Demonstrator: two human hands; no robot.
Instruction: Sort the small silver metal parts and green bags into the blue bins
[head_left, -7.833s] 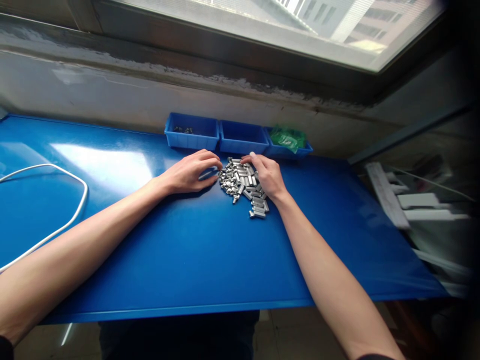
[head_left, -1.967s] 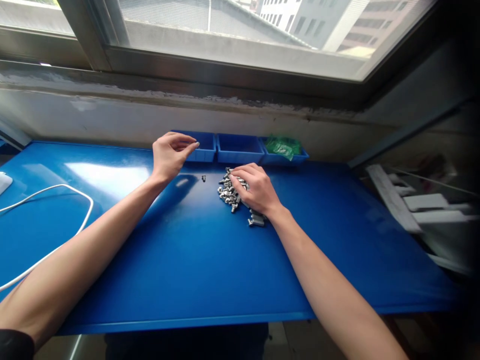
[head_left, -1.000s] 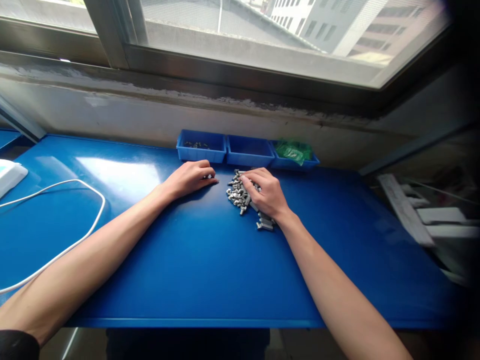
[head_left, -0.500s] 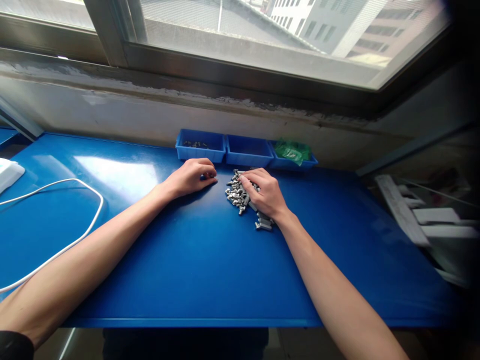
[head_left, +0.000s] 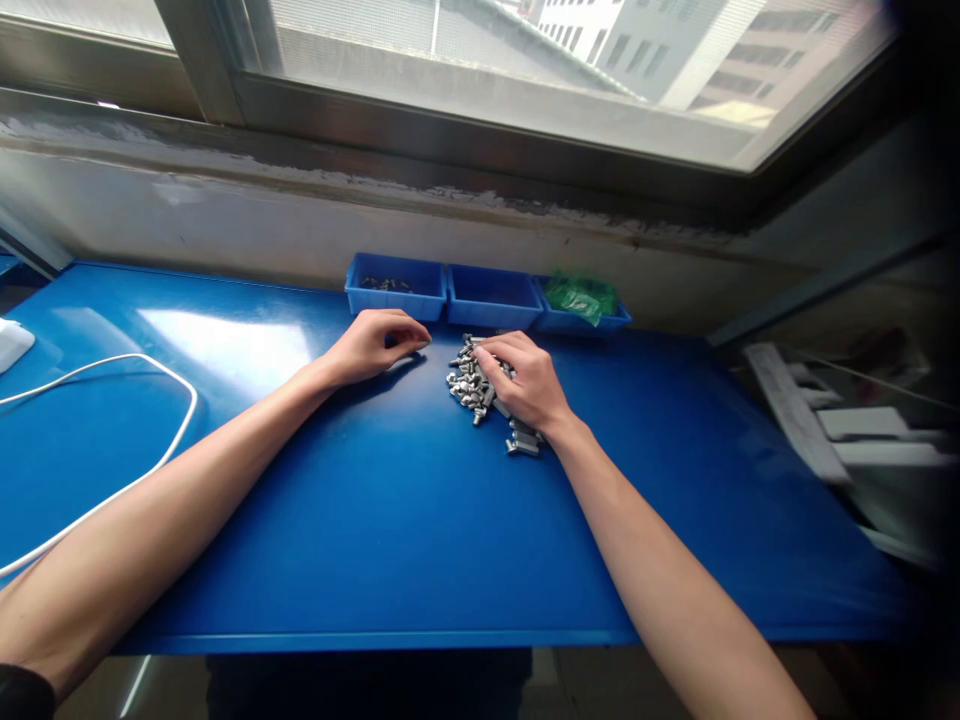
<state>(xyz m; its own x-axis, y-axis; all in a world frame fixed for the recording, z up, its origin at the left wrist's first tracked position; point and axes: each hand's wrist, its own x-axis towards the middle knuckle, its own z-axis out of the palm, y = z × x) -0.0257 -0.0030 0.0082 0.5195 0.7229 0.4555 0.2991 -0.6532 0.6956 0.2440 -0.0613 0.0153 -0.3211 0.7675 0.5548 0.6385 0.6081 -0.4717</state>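
Note:
On the blue table lies a heap of small silver metal fasteners (head_left: 466,387), some like short bolts, some like longer bars. My right hand (head_left: 529,382) rests over the right side of the heap and hides part of it. Its thumb and fingers are bent together at the pieces; what lies between the tips is hidden. Left of the heap, my left hand (head_left: 373,345) is just above the table. The tips of its thumb and index finger come together, and anything between them is too small to make out.
Three blue bins stand along the wall: a left bin (head_left: 397,304) with small dark pieces, a middle bin (head_left: 493,314), and a right bin (head_left: 574,324) holding a green plastic bag (head_left: 581,297). A white cable (head_left: 193,400) loops across the table's left side.
The left thumb and fingers have straightened somewhat, their tips now meeting slightly higher. My right hand stays over the heap. The whole view has shifted slightly.

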